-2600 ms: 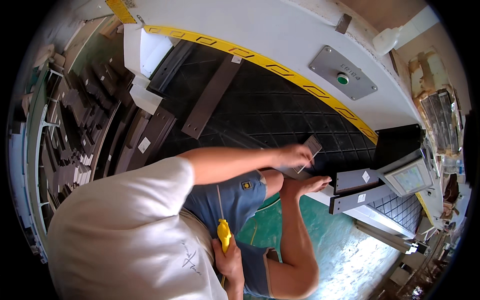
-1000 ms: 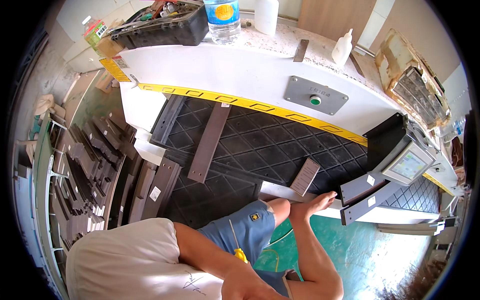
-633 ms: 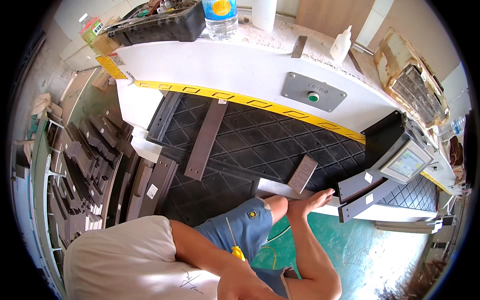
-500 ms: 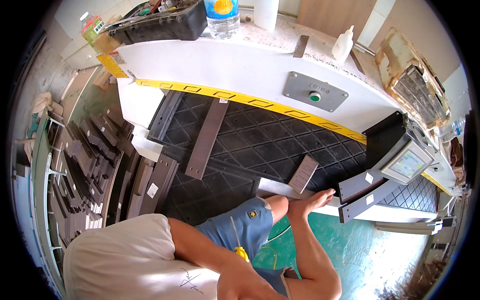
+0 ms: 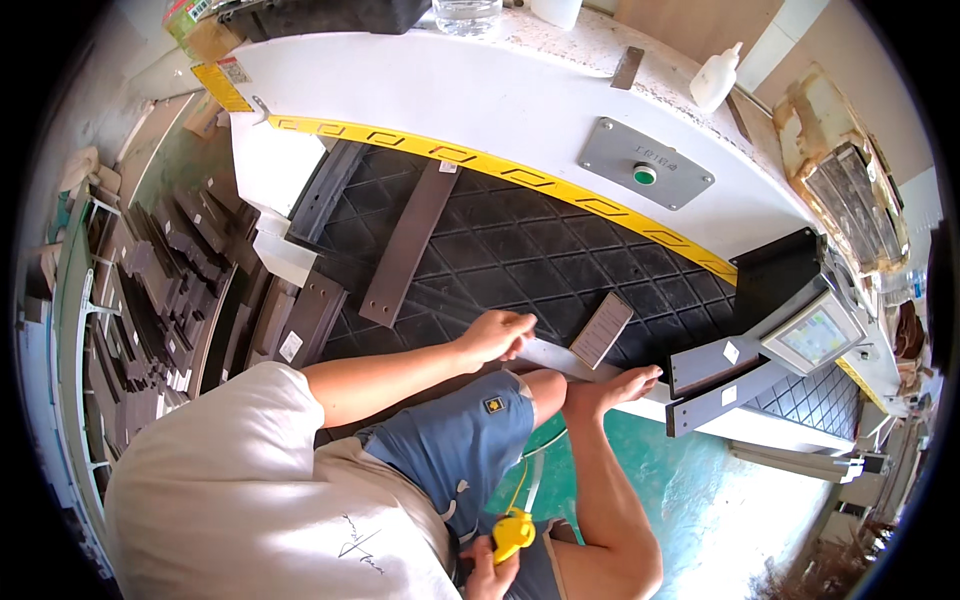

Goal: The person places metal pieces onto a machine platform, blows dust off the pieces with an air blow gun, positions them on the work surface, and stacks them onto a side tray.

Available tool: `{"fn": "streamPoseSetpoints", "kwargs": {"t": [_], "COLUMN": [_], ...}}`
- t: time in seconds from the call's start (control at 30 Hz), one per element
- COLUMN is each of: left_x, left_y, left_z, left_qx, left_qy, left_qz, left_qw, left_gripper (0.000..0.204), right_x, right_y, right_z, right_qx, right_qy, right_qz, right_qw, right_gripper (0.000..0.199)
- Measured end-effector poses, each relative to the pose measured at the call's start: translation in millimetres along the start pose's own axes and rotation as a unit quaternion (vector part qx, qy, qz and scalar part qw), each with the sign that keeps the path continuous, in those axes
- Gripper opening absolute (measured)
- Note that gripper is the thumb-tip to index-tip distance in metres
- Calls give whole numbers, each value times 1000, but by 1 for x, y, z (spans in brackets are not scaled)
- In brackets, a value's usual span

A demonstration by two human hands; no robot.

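Note:
My left hand [image 5: 497,335] reaches from the white sleeve to the white front rim [image 5: 560,358] of a machine bed, fingers curled together at the rim. What it pinches, if anything, is hidden. A small grey-brown rectangular piece [image 5: 601,330] lies just right of it on the black diamond-pattern mat [image 5: 520,250]. My right hand [image 5: 485,572] sits low by my blue shorts, closed on a yellow tool [image 5: 512,532] with a yellow cord. A bare foot [image 5: 618,385] rests on the rim beside the piece.
A long brown strip [image 5: 408,245] lies on the mat below a yellow patterned band [image 5: 480,165]. A grey plate with a green button [image 5: 645,172] and a control screen [image 5: 815,335] stand to the right. Stacks of dark profile pieces [image 5: 150,290] fill the left. Green floor [image 5: 700,500] below.
My left arm has come up into view and reached the white rim. The small piece it held 2.6 s ago now lies on the mat. The view has tilted slightly.

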State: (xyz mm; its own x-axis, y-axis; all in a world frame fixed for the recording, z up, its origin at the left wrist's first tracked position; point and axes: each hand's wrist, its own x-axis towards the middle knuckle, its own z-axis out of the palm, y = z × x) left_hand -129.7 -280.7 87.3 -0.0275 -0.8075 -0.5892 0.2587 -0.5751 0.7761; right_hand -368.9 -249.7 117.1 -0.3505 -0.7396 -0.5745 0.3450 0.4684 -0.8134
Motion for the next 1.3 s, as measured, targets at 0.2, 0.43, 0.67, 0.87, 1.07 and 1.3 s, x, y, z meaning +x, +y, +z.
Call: {"fn": "streamPoseSetpoints", "kwargs": {"t": [0.2, 0.43, 0.67, 0.87, 1.07, 1.3], "left_x": [100, 140, 163, 176, 181, 143], "left_y": [-22, -27, -38, -20, -14, 22], "left_z": [49, 79, 94, 26, -60, -121], "left_qx": [283, 538, 406, 142, 236, 462], "left_qy": [23, -10, 126, 126, 213, 355], "left_qz": [216, 240, 191, 136, 180, 304], "left_qw": [934, 808, 885, 972, 931, 753], "left_gripper": [39, 46, 31, 33, 30, 27], "right_x": [-225, -227, -229, -235, -242, -262], "right_y": [6, 34, 35, -8, -14, -54], "right_z": [-122, -132, -125, -135, -124, -112], "right_qx": [-166, -211, -275, -241, -316, -444], "right_qy": [-48, -177, -262, -267, -237, -196], "right_qz": [273, 134, 8, 13, 34, 95], "right_qw": [946, 952, 925, 933, 918, 869], "right_gripper": [79, 64, 51, 56, 57, 58]}}
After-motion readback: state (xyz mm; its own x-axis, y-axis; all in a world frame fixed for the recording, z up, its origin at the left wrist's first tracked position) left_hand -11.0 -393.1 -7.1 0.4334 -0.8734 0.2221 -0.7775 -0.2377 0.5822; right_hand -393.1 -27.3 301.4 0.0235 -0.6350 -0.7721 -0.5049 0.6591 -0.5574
